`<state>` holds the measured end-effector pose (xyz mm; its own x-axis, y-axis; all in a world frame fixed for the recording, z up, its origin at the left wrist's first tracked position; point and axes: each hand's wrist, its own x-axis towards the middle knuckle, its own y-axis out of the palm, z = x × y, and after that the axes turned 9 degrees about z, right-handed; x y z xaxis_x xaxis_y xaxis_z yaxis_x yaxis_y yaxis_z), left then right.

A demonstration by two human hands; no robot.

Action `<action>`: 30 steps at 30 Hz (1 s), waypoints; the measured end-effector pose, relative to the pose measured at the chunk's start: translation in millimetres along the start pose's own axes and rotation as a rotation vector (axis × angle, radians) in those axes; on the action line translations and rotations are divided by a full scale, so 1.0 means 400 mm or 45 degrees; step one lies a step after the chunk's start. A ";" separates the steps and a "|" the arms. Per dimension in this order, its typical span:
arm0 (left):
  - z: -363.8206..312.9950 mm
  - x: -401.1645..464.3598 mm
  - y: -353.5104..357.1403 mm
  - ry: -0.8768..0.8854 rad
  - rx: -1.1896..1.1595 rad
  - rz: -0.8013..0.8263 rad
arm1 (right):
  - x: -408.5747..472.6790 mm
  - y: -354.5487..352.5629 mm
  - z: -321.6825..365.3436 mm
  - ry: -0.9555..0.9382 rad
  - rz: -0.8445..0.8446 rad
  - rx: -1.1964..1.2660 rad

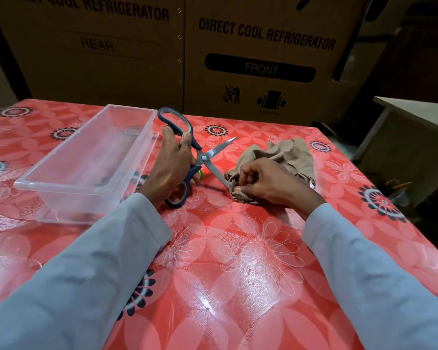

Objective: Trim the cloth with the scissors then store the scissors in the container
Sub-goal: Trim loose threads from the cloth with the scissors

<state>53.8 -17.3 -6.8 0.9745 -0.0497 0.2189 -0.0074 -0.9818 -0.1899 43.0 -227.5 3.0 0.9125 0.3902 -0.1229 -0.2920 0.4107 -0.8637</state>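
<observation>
Blue-handled scissors (200,157) gape open at center; crumpled tan cloth (281,162) at 3 o'clock, clear empty container (86,160) at 9.

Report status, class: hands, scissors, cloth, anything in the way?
Left hand grips scissors, blades open. Right hand pinches cloth edge at lower blade tip. Container left, holds nothing. Nothing in the way.

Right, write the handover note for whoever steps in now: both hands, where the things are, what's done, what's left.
Left hand: grips the blue-handled steel scissors, blades open, the near blade's tip at the cloth.
Right hand: pinches the near edge of the crumpled beige cloth against the red floral tablecloth.
Clear plastic rectangular container: on the table left of the scissors.
Done: cloth and scissors in position; whether any cut is made cannot be told.
Left: trim the cloth, then put the scissors in the container.
</observation>
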 end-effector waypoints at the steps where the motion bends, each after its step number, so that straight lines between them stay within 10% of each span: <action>1: 0.001 0.000 0.000 -0.005 -0.008 -0.005 | 0.004 -0.001 0.005 0.002 0.003 -0.035; 18: 0.001 -0.001 0.002 0.097 0.126 -0.019 | 0.061 0.074 0.095 -0.112 -0.485 0.224; 30: -0.002 -0.012 -0.002 -0.065 -0.028 0.010 | 0.025 0.039 0.018 0.064 -0.152 0.083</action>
<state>49.0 -16.4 -7.0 0.9846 -0.0483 0.1681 -0.0192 -0.9852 -0.1703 45.6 -211.3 -8.4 0.9546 0.2942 -0.0470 -0.1970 0.5049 -0.8404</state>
